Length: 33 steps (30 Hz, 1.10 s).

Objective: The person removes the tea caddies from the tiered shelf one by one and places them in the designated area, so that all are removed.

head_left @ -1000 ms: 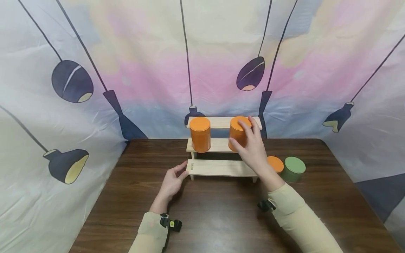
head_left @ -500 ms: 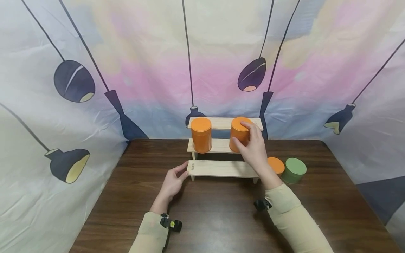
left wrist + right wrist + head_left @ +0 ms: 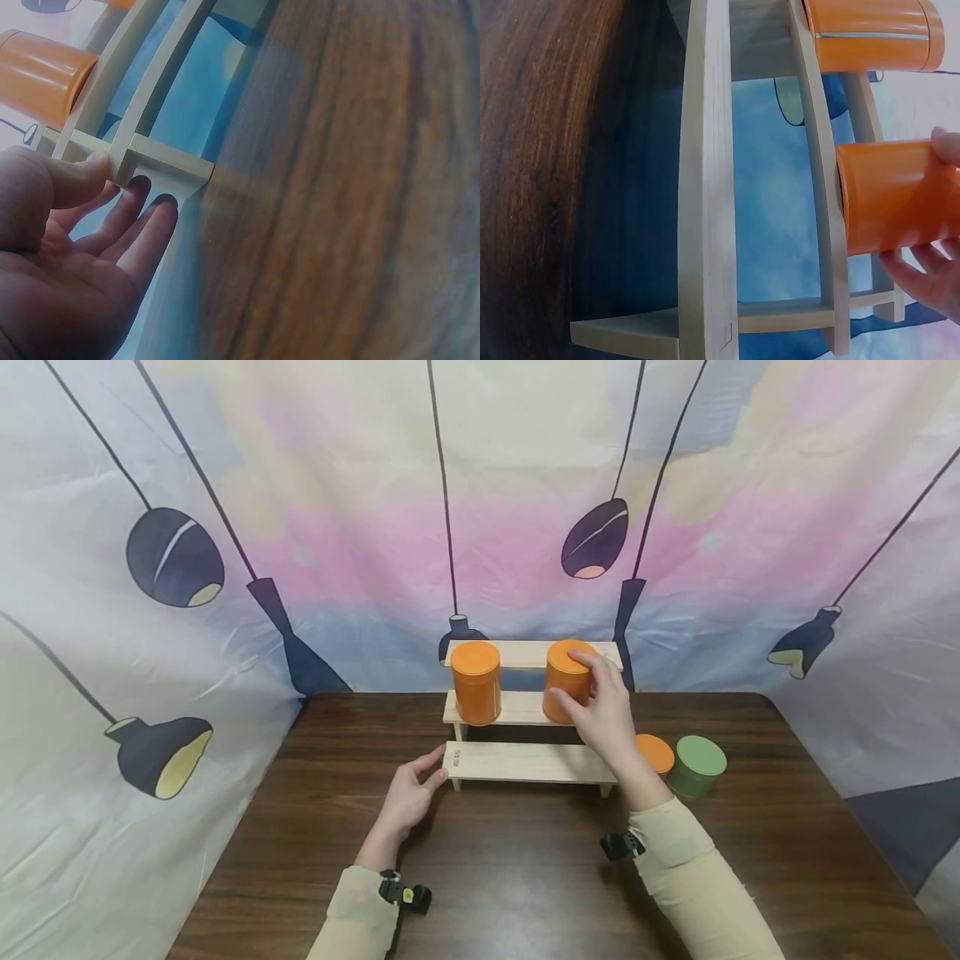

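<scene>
My right hand [image 3: 606, 714] holds an orange canister [image 3: 564, 693] standing upright at the right of the middle step. Its thumb is on the front and its fingers are round the far right side and lid edge. A second orange canister [image 3: 476, 685] stands on the same step, further left, with a gap between the two. Both are on a three-tier pale wooden display rack [image 3: 525, 762]. At the lowest step's left end, my left hand [image 3: 408, 789] pinches the rack; the left wrist view has the thumb [image 3: 81, 180] against the board's end and fingers below.
On the brown wooden table [image 3: 495, 860], right of the rack, stand another orange canister [image 3: 654, 752], partly hidden by the right forearm, and a green canister [image 3: 697, 767]. A cloth backdrop [image 3: 337, 568] printed with hanging lamps rises behind the table.
The right hand's fingers have shifted from behind the canister onto its lid edge, and the wrist has come slightly left. The left hand, rack and canisters hold their places.
</scene>
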Tool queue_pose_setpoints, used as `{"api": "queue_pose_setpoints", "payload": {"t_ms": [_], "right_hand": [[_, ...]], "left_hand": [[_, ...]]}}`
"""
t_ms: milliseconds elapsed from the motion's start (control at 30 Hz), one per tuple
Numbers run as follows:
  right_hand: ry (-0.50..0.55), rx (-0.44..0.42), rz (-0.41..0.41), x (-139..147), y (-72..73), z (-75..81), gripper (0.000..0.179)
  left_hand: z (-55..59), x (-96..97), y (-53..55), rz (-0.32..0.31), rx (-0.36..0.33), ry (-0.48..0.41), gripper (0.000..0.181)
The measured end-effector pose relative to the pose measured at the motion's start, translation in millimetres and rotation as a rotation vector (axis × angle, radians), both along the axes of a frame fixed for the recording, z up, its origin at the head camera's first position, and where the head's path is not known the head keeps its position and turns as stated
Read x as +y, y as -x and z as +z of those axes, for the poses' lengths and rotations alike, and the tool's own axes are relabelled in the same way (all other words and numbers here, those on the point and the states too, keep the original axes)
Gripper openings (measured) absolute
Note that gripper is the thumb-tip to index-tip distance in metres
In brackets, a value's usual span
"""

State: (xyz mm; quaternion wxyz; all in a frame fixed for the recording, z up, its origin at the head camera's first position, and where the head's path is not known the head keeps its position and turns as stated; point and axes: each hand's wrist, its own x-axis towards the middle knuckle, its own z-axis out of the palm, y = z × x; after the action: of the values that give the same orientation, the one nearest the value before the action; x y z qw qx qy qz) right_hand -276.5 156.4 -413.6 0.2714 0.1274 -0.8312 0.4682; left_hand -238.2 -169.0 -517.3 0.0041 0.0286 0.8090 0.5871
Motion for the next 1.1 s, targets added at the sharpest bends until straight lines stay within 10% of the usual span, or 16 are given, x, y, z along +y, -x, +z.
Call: {"api": "queue_pose_setpoints", "payload": {"t_ms": [1100], "right_hand": [[0.091, -0.034, 0.069, 7.2, -7.2, 5.1, 0.067]], "left_hand": [[-1.3, 0.0, 3.1, 0.001, -0.027, -0.012, 0.047]]}}
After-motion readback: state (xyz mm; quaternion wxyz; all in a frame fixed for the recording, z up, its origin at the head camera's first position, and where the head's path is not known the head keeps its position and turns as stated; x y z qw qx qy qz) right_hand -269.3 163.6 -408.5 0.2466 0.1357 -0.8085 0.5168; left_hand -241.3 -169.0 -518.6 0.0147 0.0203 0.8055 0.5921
